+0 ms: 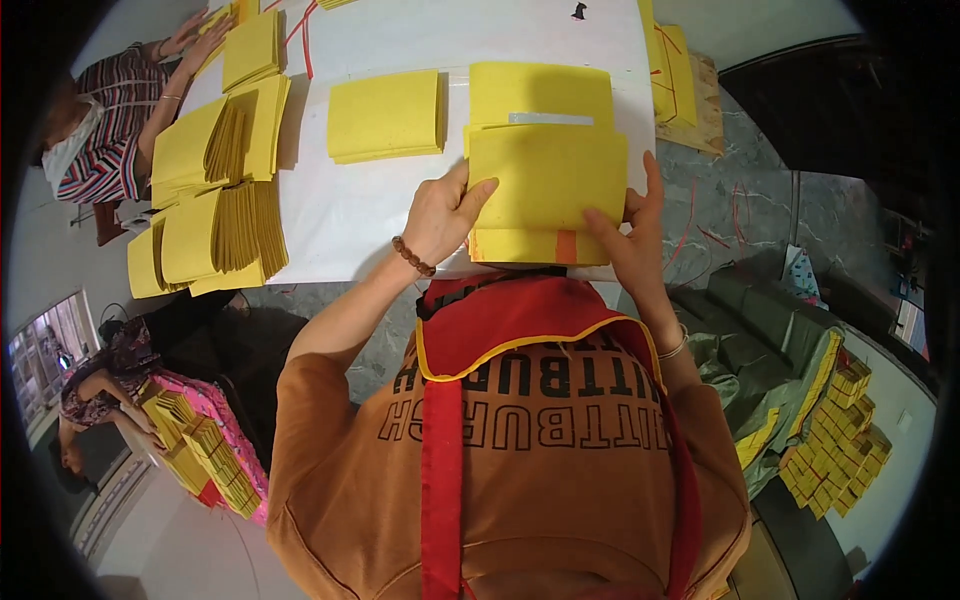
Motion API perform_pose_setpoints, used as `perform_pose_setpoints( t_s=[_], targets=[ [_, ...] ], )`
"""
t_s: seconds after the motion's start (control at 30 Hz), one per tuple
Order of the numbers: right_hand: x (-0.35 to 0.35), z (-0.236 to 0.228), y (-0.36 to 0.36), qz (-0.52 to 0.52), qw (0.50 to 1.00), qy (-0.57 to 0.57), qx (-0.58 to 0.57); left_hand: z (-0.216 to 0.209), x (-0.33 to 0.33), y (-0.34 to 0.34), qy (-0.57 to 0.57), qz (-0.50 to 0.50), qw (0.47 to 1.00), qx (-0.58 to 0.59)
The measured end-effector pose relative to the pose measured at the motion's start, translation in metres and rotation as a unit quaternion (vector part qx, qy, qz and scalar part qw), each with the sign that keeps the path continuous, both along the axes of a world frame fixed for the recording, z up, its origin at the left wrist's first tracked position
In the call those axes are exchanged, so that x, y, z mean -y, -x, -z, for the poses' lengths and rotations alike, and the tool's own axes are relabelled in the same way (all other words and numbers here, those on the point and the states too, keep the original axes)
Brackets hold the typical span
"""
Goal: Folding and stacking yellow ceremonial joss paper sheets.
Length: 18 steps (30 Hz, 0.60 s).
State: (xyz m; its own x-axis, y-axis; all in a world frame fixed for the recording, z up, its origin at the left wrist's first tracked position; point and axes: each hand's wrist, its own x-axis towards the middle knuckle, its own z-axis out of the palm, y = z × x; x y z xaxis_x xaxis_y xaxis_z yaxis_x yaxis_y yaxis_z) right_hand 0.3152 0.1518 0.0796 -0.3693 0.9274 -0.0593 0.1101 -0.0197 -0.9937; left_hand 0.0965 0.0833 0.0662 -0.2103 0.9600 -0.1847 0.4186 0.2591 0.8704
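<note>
Directly before me at the table's near edge is a stack of yellow paper (pixel 548 180), tilted so its broad face shows, with an orange patch near its lower edge. My left hand (pixel 442 212) grips its left side, thumb over the front and the fingers mostly hidden behind. At its right side, my right hand (pixel 632 235) holds the lower corner with the thumb on the face, while the index finger points up past the edge. Just behind lies another yellow paper pile (pixel 540 92) with a pale strip along its near part.
A separate yellow pile (pixel 385 115) lies on the white table (pixel 375 210). Fanned yellow bundles (pixel 225 235) line its left edge. One person in a striped top (pixel 125 100) works at far left; another (pixel 115 390) handles bundles lower left. Stacked bundles (pixel 835 440) stand at lower right.
</note>
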Motion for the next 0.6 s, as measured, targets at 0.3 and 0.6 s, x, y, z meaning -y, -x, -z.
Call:
perform_pose_setpoints(
  t_s=[0.3,0.6],
  targets=[
    [-0.013,0.019,0.0,-0.006,0.998,0.065,0.017,0.003,-0.005,-0.001,0.006,-0.05,0.995,0.081],
    [-0.012,0.023,0.0,0.003,0.997,0.062,0.048,-0.026,-0.021,-0.011,-0.271,0.041,0.903,-0.331]
  ],
)
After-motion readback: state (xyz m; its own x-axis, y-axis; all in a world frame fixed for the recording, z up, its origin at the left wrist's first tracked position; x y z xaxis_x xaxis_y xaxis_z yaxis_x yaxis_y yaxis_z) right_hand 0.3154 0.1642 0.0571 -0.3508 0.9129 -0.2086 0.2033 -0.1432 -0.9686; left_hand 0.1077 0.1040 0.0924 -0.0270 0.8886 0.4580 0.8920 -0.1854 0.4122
